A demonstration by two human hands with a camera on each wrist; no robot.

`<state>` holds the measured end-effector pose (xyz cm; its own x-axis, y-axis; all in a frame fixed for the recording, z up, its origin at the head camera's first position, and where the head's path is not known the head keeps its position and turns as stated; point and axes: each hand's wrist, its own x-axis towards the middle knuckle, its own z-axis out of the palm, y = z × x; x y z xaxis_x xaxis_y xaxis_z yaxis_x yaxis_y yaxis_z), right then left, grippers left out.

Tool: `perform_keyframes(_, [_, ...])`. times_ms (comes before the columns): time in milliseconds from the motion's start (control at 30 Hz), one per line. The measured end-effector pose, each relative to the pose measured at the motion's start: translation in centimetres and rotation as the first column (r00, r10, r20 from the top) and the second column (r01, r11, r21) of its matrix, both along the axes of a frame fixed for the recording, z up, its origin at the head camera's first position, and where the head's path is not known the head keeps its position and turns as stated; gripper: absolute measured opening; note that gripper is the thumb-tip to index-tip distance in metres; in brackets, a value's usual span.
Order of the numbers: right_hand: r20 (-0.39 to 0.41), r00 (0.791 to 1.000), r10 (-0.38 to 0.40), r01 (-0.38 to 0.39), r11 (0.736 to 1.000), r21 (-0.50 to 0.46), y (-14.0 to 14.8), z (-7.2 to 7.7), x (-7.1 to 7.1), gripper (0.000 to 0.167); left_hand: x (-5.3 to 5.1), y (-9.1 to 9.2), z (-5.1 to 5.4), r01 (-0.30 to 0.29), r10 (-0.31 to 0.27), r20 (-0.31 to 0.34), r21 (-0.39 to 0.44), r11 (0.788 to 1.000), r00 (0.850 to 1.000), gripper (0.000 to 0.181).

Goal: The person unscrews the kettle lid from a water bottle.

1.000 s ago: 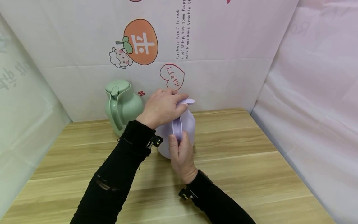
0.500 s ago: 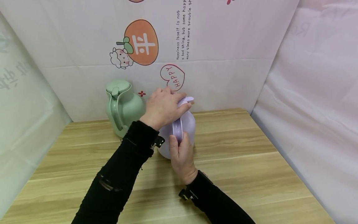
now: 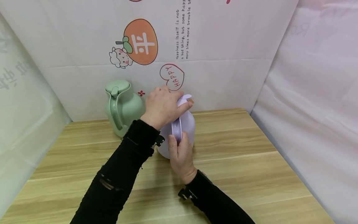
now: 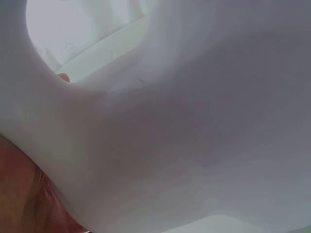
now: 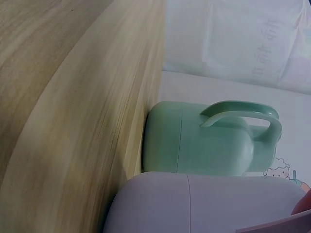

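Note:
A lilac vacuum jug (image 3: 188, 124) stands upright on the wooden table, its handle turned to the near side. My left hand (image 3: 163, 105) grips the lid (image 3: 183, 100) from above, thumb on the near side; most of the lid is hidden under the palm. Low on the handle (image 3: 177, 127), my right hand (image 3: 181, 157) holds on, with the thumb on the left and the other fingers on the right. In the left wrist view the jug's pale body (image 4: 194, 126) fills most of the picture. The right wrist view shows the jug's side (image 5: 204, 199) lying sideways in the frame.
A green vacuum jug (image 3: 130, 107) with its lid on stands just left of the lilac one, near the back wall. White printed cloth (image 3: 223, 62) hangs behind and on both sides. The wooden tabletop (image 3: 237, 174) extends to the front and right.
My left hand has turned slightly on the lid, and the lid's tab has swung away toward the back. The right hand and the jug's body stay in place.

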<state>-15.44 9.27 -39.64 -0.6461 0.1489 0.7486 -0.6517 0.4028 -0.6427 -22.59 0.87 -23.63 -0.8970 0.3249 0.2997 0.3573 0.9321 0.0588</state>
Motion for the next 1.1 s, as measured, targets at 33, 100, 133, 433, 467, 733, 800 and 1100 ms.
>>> perform_keyframes(33, [-0.001, 1.000, 0.002, -0.002, 1.000, 0.000, 0.00, -0.01, -0.02, 0.036, -0.03, 0.02, 0.00, -0.002, 0.002, -0.005, -0.002, 1.000, 1.000, 0.070])
perform_keyframes(100, [-0.004, 1.000, 0.009, -0.009, 1.000, -0.003, -0.01, -0.02, -0.05, 0.035, -0.06, 0.04, 0.00, -0.007, 0.007, -0.013, -0.009, 1.000, 1.000, 0.071])
perform_keyframes(133, [-0.006, 1.000, 0.012, -0.012, 1.000, -0.004, 0.00, 0.01, -0.06, 0.034, -0.05, 0.05, 0.02, -0.010, 0.010, -0.014, -0.011, 1.000, 1.000, 0.071])
perform_keyframes(433, [-0.016, 1.000, 0.022, -0.022, 1.000, 0.005, 0.05, 0.10, -0.04, 0.034, 0.01, -0.03, 0.02, -0.027, 0.027, -0.027, -0.013, 1.000, 0.999, 0.071])
perform_keyframes(467, [-0.017, 1.000, 0.021, -0.021, 1.000, 0.004, 0.05, 0.09, -0.04, 0.034, 0.00, -0.03, 0.03, -0.029, 0.029, -0.027, -0.014, 0.999, 0.999, 0.071])
perform_keyframes(733, [-0.003, 0.999, 0.036, -0.036, 0.999, -0.003, 0.07, 0.14, -0.10, 0.031, 0.01, 0.02, 0.10, -0.044, 0.043, -0.026, -0.023, 0.999, 0.999, 0.074])
perform_keyframes(800, [0.000, 0.999, 0.037, -0.037, 0.999, -0.001, 0.08, 0.16, -0.14, 0.031, -0.02, 0.04, 0.12, -0.047, 0.047, -0.026, -0.021, 0.999, 0.999, 0.074])
perform_keyframes(1100, [0.015, 0.999, 0.050, -0.050, 0.999, -0.011, 0.18, 0.33, -0.09, 0.028, -0.01, 0.14, 0.06, -0.066, 0.065, -0.039, -0.024, 0.998, 0.997, 0.076])
